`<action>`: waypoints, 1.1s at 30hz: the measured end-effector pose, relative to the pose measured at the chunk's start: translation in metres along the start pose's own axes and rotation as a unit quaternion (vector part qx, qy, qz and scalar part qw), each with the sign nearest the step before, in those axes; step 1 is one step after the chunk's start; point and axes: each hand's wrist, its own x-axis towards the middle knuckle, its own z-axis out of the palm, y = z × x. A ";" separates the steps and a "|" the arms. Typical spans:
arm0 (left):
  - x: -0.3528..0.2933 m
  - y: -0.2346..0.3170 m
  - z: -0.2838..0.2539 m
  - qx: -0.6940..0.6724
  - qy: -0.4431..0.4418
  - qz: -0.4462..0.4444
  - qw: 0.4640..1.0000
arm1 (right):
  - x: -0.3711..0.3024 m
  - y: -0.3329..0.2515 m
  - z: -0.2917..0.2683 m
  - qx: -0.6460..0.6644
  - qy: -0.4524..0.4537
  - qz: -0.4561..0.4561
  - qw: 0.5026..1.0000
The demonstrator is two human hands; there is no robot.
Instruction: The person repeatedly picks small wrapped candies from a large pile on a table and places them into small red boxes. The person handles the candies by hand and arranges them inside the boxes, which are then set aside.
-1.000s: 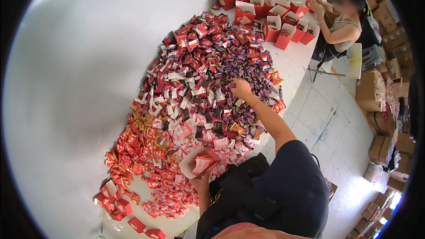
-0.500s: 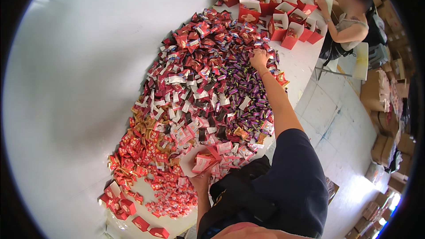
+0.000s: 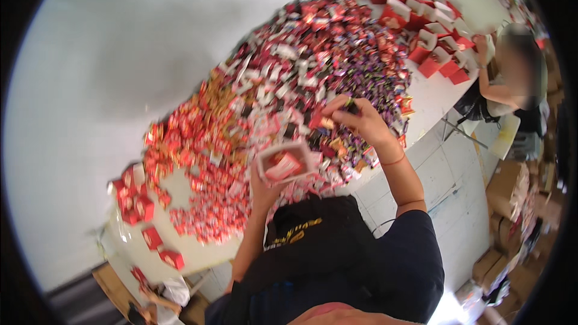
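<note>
- Left hand [image 3: 265,192]: grip closed around the lower left side of the red box [image 3: 307,159]. The box is above the near edge of the pile of sweets [image 3: 283,87], with wrapped packets [image 3: 283,168] inside.
- Box attitude: the opening now faces up toward the camera; half a second ago it tilted to the left.
- Right hand [image 3: 364,121]: grip clamped on a red packet [image 3: 320,118], with a small dark sweet [image 3: 351,106] also at the fingers. The hand is now near the box; earlier it was at the far part of the purple sweets [image 3: 367,78].
- Bench [image 3: 438,99]: carries the pile and the filled boxes [image 3: 432,67] at upper right.
- Co-worker [image 3: 500,93]: one arm, earlier stretched across the boxes, is now drawn in.
</note>
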 end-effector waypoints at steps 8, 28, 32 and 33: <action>-0.048 -0.006 -0.017 -0.110 -0.001 -0.033 0.993 | -0.036 -0.020 0.139 -0.338 -0.146 -0.160 0.916; -0.035 -0.009 0.053 0.071 -0.154 0.094 0.981 | -0.140 0.096 0.006 -0.256 0.259 -0.060 0.929; -0.037 -0.013 0.051 -0.027 -0.175 -0.090 0.980 | -0.131 0.159 -0.152 -0.263 0.577 -0.067 0.770; -0.044 -0.020 0.042 0.002 -0.170 -0.088 0.981 | -0.129 0.181 -0.191 -0.253 0.638 -0.044 0.726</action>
